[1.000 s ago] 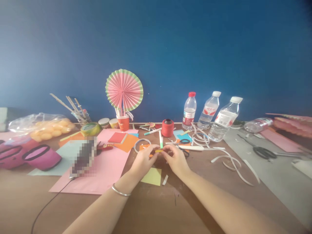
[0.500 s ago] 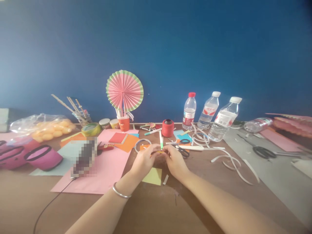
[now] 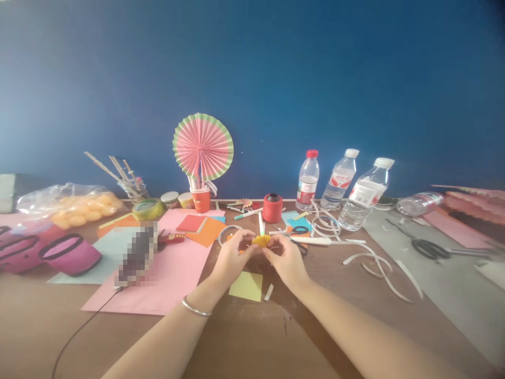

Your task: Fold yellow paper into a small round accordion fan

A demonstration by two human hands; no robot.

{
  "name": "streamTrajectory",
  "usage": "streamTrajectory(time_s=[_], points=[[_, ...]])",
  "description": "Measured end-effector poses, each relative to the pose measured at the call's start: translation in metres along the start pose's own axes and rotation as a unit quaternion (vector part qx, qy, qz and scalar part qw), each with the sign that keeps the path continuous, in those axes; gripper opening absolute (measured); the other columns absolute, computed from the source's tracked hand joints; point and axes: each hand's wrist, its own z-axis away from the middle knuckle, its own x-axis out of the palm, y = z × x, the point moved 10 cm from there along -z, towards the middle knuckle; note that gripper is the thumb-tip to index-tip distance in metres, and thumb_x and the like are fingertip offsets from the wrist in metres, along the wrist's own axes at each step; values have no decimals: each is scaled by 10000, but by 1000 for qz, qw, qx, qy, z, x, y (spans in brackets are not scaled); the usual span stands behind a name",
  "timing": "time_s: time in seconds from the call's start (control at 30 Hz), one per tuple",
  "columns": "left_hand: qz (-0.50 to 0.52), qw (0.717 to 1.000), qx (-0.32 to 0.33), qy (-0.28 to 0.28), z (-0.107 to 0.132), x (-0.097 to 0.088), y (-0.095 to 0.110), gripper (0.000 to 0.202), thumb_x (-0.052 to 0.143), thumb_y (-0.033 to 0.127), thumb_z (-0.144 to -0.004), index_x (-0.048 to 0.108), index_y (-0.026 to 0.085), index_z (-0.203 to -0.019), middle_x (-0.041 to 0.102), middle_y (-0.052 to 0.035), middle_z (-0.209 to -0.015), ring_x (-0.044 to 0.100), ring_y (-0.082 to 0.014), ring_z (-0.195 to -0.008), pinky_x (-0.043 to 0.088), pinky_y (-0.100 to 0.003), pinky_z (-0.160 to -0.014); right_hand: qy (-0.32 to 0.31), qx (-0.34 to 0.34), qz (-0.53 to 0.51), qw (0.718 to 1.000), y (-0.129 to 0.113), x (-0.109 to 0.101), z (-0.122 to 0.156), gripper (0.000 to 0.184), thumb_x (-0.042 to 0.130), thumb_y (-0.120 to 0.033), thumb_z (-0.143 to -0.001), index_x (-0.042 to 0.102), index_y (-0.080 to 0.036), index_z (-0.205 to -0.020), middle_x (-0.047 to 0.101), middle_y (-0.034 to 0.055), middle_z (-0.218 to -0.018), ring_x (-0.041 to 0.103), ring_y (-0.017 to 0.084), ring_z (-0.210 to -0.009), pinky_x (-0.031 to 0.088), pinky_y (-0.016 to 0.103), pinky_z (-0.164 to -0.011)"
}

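Between my hands is a small yellow pleated paper fan (image 3: 261,240), spread into a fan shape with its curved edge up. My left hand (image 3: 235,254) pinches its left side between thumb and fingers. On the other side, my right hand (image 3: 285,259) pinches its right edge the same way. Just below them a pale yellow paper square (image 3: 246,286) lies on the brown table, with a white paper scrap (image 3: 269,292) beside it. Right behind the fan is a white and green marker (image 3: 261,223). Dark-handled scissors (image 3: 299,230) lie partly hidden beyond my right hand.
A red spool (image 3: 272,208) stands behind my hands. At the back are an orange cup (image 3: 201,200) holding a pink and green paper fan (image 3: 203,147), and several water bottles (image 3: 307,180). Pink paper (image 3: 173,289) lies left; white strips (image 3: 379,263) curl at right.
The yellow paper was a thin sliver mostly hidden by my fingers. It now shows as an opened, pleated fan, and my hands have moved slightly apart around it.
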Motion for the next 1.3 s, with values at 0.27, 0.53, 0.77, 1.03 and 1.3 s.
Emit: streamTrajectory(time_s=[0.27, 0.53, 0.77, 1.03, 1.3], points=[[18, 999, -13, 28, -2, -4, -7, 175, 558, 283, -725, 602, 205, -875, 639, -32, -861, 601, -179, -808, 470, -292, -730, 19, 21, -43, 999, 4, -5, -1, 213, 529, -326, -749, 560, -196, -914, 616, 41, -852, 583, 179, -717, 475, 291, -617], [238, 963, -111, 54, -2, 1, -28, 248, 601, 315, -694, 554, 164, -885, 630, -29, -776, 626, -150, -630, 518, -300, -633, 39, 63, -118, 990, 24, -6, -6, 232, 575, -346, -716, 546, -168, -862, 617, 47, -803, 592, 178, -709, 494, 295, -611], [375, 915, -127, 74, -1, 4, -29, 243, 638, 269, -667, 513, 162, -846, 596, -5, -808, 627, -119, -660, 514, -277, -684, 33, 73, -111, 991, 25, -4, -6, 250, 609, -325, -670, 537, -168, -851, 624, 51, -790, 598, 188, -713, 482, 261, -536], [420, 895, -138, 58, 0, 11, -30, 208, 659, 211, -656, 487, 165, -765, 580, 38, -742, 617, -87, -696, 488, -238, -744, 3, 98, -134, 986, 31, 4, -7, 249, 608, -292, -660, 564, -152, -862, 652, 56, -808, 613, 194, -718, 485, 278, -578], [378, 909, -167, 50, 3, 14, -35, 251, 683, 264, -619, 523, 156, -780, 627, -8, -769, 631, -151, -758, 502, -257, -686, 4, 92, -133, 987, 27, 3, -7, 236, 601, -290, -662, 562, -155, -852, 653, 51, -792, 621, 199, -712, 492, 288, -587]])
